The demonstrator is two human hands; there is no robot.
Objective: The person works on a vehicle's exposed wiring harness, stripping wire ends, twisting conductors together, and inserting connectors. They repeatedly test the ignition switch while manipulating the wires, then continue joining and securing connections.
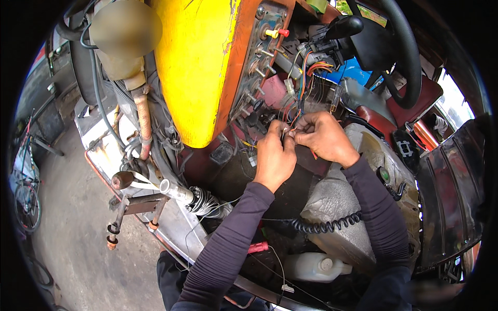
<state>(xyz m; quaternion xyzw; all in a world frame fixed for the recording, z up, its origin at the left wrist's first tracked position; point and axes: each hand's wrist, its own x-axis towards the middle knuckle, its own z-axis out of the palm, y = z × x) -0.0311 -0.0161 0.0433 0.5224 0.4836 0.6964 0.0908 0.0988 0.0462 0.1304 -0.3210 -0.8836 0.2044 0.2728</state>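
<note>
- Wires (296, 115): thin strands in red, orange, blue and white, hanging as a loose bundle from behind the dash; their lower ends meet between the two hands, just below the panel's lower edge.
- Left hand (275, 155): forearm in a dark ribbed sleeve rising from the lower edge; wrist straight, knuckles up, fingers curled; narrow grip, fingertips pinched on the wire ends.
- Right hand (324, 137): forearm coming from the lower right, wrist bent inward; thumb and forefinger closed in a narrow grip on the same wire ends, touching the left fingertips.
- Panel (259, 57): orange-rimmed grey plate, tilted, carrying a column of round switches and knobs; one knob near the top is yellow with a red tip.
- Tank (194, 62): large yellow painted body left of the panel, paint chipped along the orange edge.
- Steering wheel (407, 52): black, upper right, with a black lever beside it.
- Coiled cord (321, 225): black, lying across a grey wrapped cover below the right forearm.
- Bottle (314, 267): white plastic, capped, lying on its side near the lower edge.
- Red handle (258, 247): small, partly hidden under the left sleeve.
- Rusty pipe (143, 122): upright, left of the tank.
- Bicycle (26, 186): on the concrete floor at far left.
</note>
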